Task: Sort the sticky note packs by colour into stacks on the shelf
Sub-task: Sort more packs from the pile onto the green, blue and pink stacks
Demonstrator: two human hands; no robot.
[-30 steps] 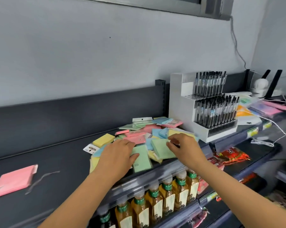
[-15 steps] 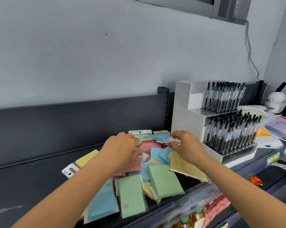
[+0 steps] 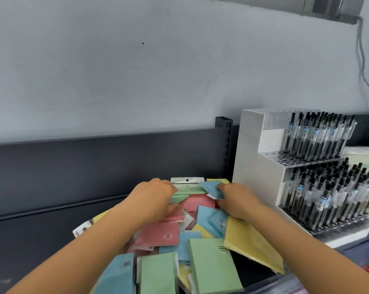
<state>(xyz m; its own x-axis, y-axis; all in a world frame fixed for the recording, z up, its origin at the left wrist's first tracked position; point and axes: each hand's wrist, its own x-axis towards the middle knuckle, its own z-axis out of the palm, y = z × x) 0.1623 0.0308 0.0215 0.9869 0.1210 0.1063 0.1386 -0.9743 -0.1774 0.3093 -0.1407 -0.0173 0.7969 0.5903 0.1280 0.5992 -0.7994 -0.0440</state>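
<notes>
Right hand (image 3: 236, 201): fingers and thumb pinch a small blue pack (image 3: 210, 188) at the back of the heap, near the shelf's back edge. The pack sits tilted, one corner raised off the packs under it.

Left hand (image 3: 152, 198): knuckles up, fingers curled down into the heap over a long green pack (image 3: 188, 189), thumb toward a pink pack (image 3: 173, 216). The fingertips are hidden. I cannot tell whether it grips anything or only steadies the pile.

Sticky note packs (image 3: 200, 230): pink, blue, green and yellow all mixed and overlapping, spread from the back edge of the shelf (image 3: 41, 234) to its front edge. A large yellow pack (image 3: 251, 245) slopes down toward the front right corner. A white pen rack (image 3: 255, 166) stands just beside the heap on the right.

My read: this is the picking step, and early in the job, since I see no single-colour stack anywhere in view.

Next move, as I judge it:
- Lift the blue pack clear without dragging its neighbours along.
- Carry it to the bare dark shelf on the left to start a blue stack.
- The wrappers look slick, so I would expect sliding; a steadying left hand on the pile should help.
</notes>
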